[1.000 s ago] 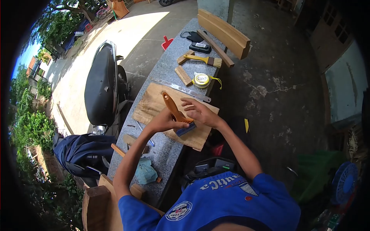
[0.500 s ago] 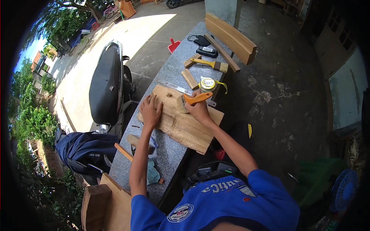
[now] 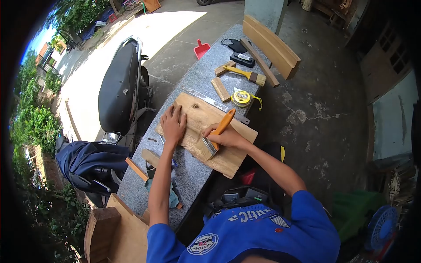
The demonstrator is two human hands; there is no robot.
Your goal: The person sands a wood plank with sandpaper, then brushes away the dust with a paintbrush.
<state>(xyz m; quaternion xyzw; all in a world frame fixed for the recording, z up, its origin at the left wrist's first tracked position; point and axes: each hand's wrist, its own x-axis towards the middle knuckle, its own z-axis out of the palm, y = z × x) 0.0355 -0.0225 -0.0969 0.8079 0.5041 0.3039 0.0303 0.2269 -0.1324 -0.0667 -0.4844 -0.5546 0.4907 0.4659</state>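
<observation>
A light wooden board with a dark knot lies on the speckled stone bench. My left hand rests on the board's left part, palm down with fingers apart, holding nothing. My right hand is closed around the orange handle of a paintbrush. The brush's bristles touch the board near its front edge. Along the board's far edge lies a metal ruler. Just beyond sits a yellow tape measure.
A yellow-handled brush, small wood blocks, a black case and long timber are at the bench's far end. A motorbike stands to the left. A cloth lies near my left forearm.
My right hand has moved the brush toward me, from the board's far part to near its front edge. My left hand stays on the board. The camera view has shifted slightly.
</observation>
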